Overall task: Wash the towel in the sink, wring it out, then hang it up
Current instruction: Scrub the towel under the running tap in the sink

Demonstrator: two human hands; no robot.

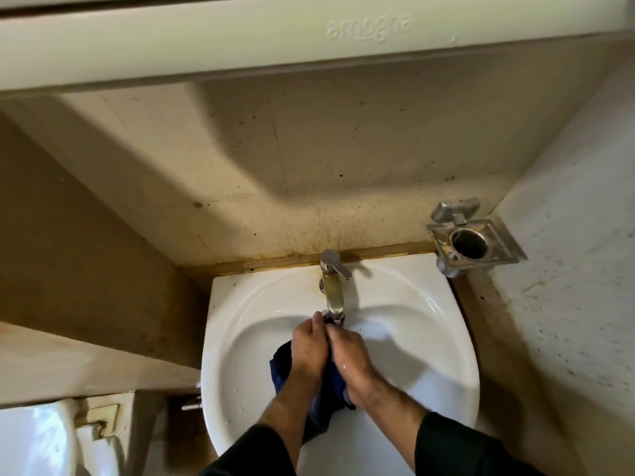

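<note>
A dark blue towel [324, 400] hangs bunched between my two hands over the white sink [426, 338]. My left hand [309, 348] and my right hand [350, 355] both grip the towel, side by side, with their fingertips just under the spout of the metal tap [334, 286]. Most of the towel is hidden beneath my hands and forearms. The tap's lever points right. Whether water runs I cannot tell.
A metal wall-mounted holder [470, 240] with a round opening sits at the sink's back right corner. A stained tiled wall rises behind the tap. A cabinet or shelf edge [309, 39] overhangs above. A toilet tank [37, 438] stands at lower left.
</note>
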